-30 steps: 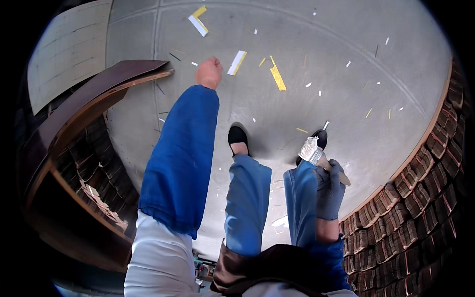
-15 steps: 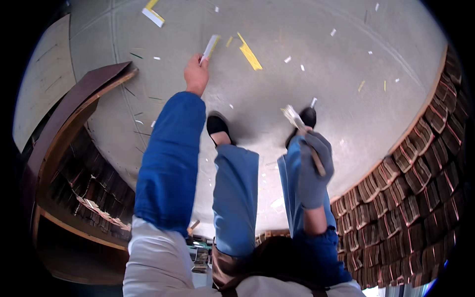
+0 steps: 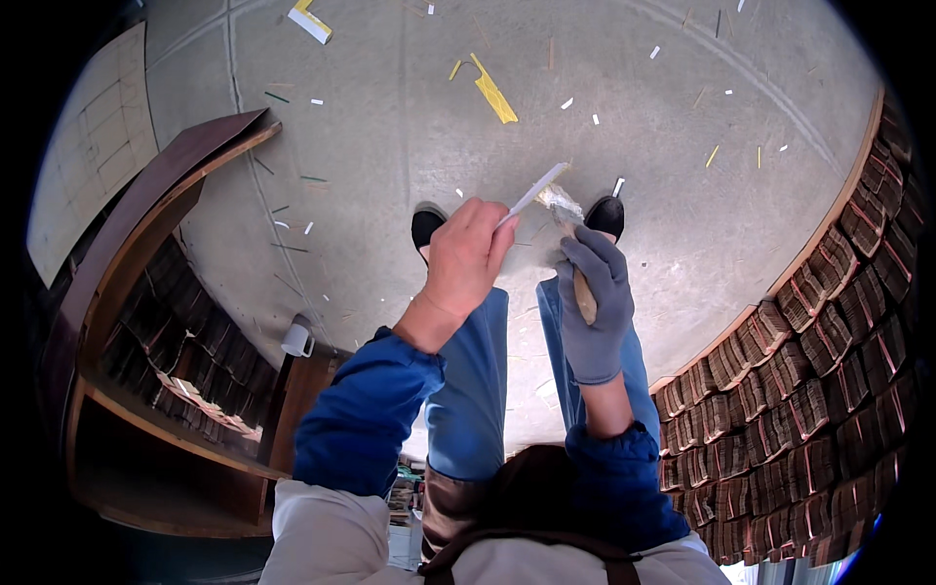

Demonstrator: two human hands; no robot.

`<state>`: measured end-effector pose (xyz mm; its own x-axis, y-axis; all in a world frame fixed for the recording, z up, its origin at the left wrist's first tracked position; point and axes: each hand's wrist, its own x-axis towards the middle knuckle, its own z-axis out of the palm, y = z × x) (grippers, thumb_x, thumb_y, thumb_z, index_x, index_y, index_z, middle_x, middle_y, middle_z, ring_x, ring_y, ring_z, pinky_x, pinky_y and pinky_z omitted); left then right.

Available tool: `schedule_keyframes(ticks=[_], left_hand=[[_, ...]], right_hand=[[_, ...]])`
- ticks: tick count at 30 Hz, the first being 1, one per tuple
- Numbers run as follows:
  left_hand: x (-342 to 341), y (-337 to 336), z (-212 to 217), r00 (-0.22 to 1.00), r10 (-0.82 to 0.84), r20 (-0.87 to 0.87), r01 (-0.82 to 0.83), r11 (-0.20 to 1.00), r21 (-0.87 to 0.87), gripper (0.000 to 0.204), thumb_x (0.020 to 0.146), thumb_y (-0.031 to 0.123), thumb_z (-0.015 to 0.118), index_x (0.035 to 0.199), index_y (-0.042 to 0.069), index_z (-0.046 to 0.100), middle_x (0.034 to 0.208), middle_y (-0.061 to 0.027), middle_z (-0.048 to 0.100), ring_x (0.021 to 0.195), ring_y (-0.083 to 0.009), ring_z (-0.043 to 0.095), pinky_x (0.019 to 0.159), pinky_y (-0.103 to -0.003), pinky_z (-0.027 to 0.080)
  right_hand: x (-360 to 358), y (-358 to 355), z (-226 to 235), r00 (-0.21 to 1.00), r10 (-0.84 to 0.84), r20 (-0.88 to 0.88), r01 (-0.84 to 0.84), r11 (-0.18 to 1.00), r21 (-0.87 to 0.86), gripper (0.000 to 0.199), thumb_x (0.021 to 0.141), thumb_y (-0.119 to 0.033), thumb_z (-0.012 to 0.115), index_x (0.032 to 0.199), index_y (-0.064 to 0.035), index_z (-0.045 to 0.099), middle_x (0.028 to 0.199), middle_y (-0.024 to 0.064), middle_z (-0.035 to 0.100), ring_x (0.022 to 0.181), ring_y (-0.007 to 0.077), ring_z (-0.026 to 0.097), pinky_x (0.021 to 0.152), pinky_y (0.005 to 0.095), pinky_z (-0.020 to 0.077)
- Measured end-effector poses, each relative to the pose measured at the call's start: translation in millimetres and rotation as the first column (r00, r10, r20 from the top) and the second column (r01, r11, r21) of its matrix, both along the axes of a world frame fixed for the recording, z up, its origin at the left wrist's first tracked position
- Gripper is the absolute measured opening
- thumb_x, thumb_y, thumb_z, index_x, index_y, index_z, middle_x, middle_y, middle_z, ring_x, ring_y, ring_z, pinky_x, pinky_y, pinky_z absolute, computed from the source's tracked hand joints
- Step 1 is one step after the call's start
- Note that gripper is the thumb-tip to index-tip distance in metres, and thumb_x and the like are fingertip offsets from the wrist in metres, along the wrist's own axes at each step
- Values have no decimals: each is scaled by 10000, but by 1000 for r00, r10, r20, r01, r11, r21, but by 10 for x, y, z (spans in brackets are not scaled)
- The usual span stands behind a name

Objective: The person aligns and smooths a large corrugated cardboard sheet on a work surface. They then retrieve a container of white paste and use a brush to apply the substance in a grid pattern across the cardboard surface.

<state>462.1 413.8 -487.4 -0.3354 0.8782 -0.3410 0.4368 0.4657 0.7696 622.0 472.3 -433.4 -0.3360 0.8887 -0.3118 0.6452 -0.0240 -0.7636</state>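
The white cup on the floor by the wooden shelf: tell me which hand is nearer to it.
Left. The bare left hand holds a thin white strip, up and right of the white cup. The gloved right hand, gripping a brush, is farther right.

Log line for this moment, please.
left hand: grip on white strip | right hand: gloved, grip on brush | strip at bristles

Grey concrete floor (image 3: 390,127), dark wooden shelf (image 3: 146,244) at left.

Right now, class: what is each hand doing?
Left hand: bare, closed on a thin white strip.
Right hand: gloved, closed on a brush.
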Motion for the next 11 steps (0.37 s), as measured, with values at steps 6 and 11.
schedule_keyframes(ticks=[6, 11], left_hand=[[-25, 38, -163, 979, -89, -181, 98, 994, 38, 115, 878, 108, 726, 913, 80, 621, 803, -105, 566, 704, -306, 612, 615, -410, 495], [-103, 2, -201, 984, -27, -177, 22, 999, -33, 105, 888, 126, 716, 904, 86, 620, 819, -94, 577, 728, -298, 628, 628, -405, 507]], right_hand=[[18, 27, 3, 998, -45, -36, 44, 998, -45, 308, 865, 6, 734, 1158, -79, 691, 1225, 126, 647, 1035, 279, 662, 835, 346, 542], [31, 55, 22, 986, -145, -81, 133, 982, -137, 283, 886, 2, 718, 1158, -71, 691, 1250, 126, 644, 1062, 261, 656, 856, 335, 538]])
